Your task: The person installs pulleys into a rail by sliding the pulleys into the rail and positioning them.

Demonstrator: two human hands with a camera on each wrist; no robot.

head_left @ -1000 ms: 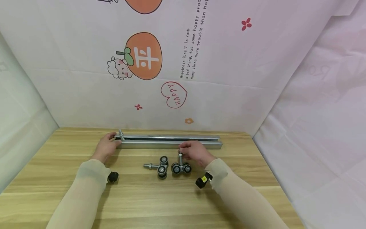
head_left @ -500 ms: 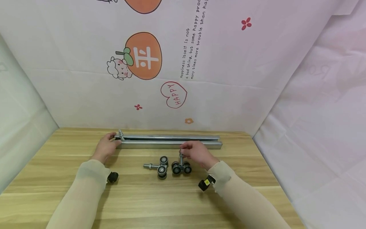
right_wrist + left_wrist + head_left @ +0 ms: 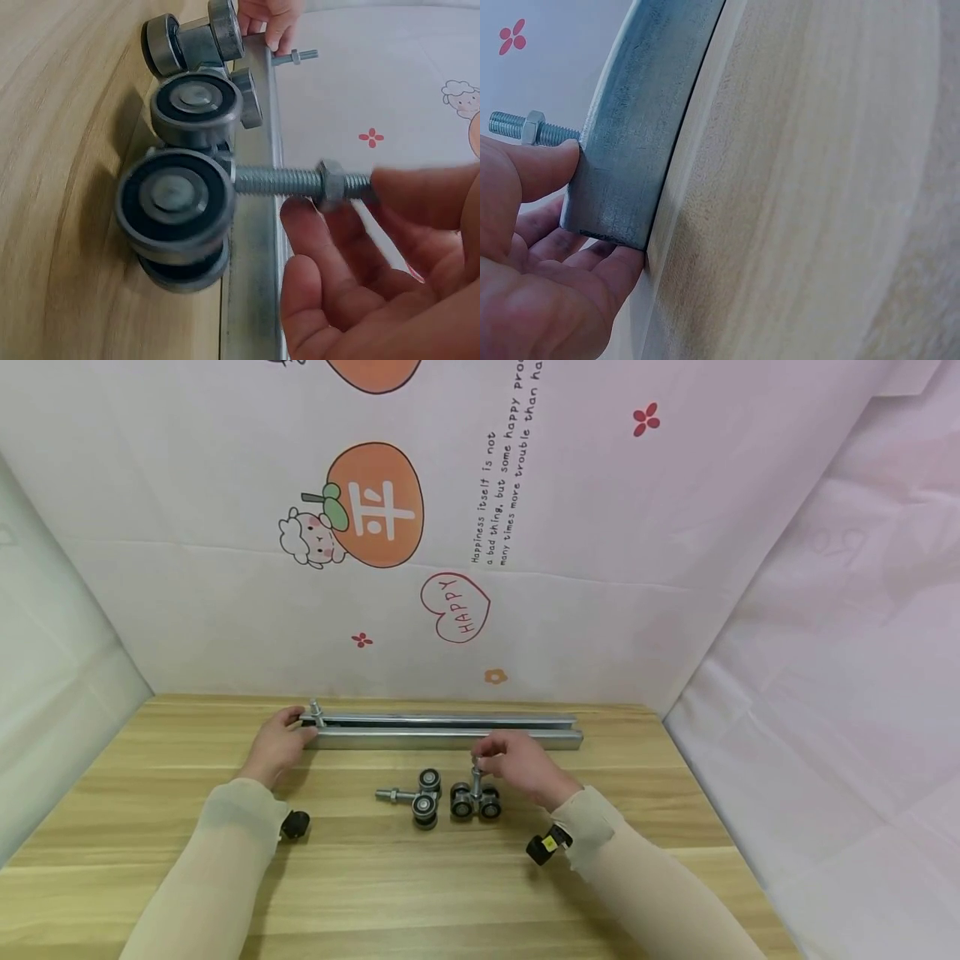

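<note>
Rail [image 3: 420,741] at the back of the tabletop [image 3: 390,893]: lying lengthwise from left to right, just in front of the printed cloth [image 3: 585,627], facing its long slot upward. Left hand [image 3: 277,747]: gripping the left end of the rail between thumb and fingers, pressing the thumb against the near upper edge, bending the fingers round the end. Threaded bolt [image 3: 557,135] at that end: standing up out of the slot, carrying a hex nut [image 3: 533,127], almost meeting the thumb.

Right hand [image 3: 521,764]: pinching the tip of another bolt [image 3: 277,182], belonging to the nearer-right roller trolley [image 3: 476,808], closing thumb and fingers on the thread beyond its nut, curling the remaining fingers loosely below. Same trolley: pointing its bolt upward and its wheels down, sitting in front of the rail, right of the middle; impossible to tell about contact between wheels and tabletop.

Second roller trolley [image 3: 425,806]: lying on the tabletop just to the left, pointing its bolt leftward, showing dark-ringed wheels at the other end.

On both arms: wearing pale sleeves [image 3: 213,860], carrying a small black camera [image 3: 296,825] at each wrist. On the cloth: showing an orange fruit [image 3: 377,503] and a red heart [image 3: 456,607] reading HAPPY.
</note>
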